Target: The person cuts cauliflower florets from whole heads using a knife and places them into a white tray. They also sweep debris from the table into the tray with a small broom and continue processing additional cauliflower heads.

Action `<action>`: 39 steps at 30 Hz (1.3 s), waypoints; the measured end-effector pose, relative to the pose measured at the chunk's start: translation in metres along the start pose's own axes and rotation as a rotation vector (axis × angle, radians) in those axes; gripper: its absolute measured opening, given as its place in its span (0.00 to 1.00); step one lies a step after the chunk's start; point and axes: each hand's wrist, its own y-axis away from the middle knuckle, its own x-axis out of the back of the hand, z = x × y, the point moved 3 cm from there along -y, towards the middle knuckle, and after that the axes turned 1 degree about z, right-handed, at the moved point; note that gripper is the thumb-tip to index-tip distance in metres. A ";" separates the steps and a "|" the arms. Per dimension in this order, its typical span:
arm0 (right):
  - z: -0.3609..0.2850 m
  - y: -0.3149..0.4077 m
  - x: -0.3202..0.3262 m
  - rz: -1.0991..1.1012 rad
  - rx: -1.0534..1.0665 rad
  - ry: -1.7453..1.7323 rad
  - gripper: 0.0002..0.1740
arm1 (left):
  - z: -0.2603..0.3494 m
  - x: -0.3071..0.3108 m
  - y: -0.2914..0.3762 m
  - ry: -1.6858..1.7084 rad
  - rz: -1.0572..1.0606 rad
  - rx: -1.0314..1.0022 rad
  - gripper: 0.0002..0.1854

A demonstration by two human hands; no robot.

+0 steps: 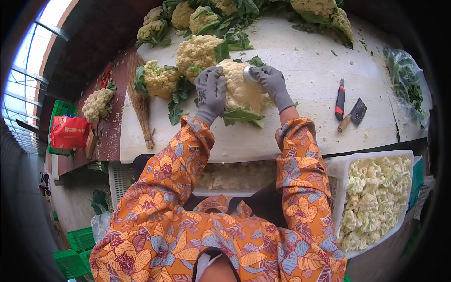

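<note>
A large cauliflower head [239, 84] with green leaves at its base lies on the white table between my gloved hands. My left hand [211, 90], in a grey glove, rests with curled fingers against its left side; whether it grips the head is hard to tell. My right hand [273, 83], gloved alike, holds a round metal tool [251, 73] against the upper right of the head. Two more cauliflowers, one large [199, 54] and one smaller [161, 79], lie just left of my left hand.
On the left lies a straw whisk broom [139, 102]. A utility knife [340, 100] and a small cleaver [354, 113] lie on the right. A white crate of florets [377, 201] stands at lower right. More cauliflowers [202, 19] line the far edge; a plastic bag of leaves [407, 84] lies far right.
</note>
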 end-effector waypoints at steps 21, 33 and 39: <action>0.039 -0.044 0.050 0.226 -0.080 0.151 0.22 | 0.023 0.009 -0.012 0.065 -0.039 0.079 0.17; -0.034 -0.021 0.015 0.133 0.254 0.026 0.21 | 0.019 0.029 0.013 0.111 0.115 0.017 0.09; -0.068 -0.015 0.004 -0.078 0.177 0.461 0.19 | 0.015 0.036 0.028 0.100 0.143 0.006 0.11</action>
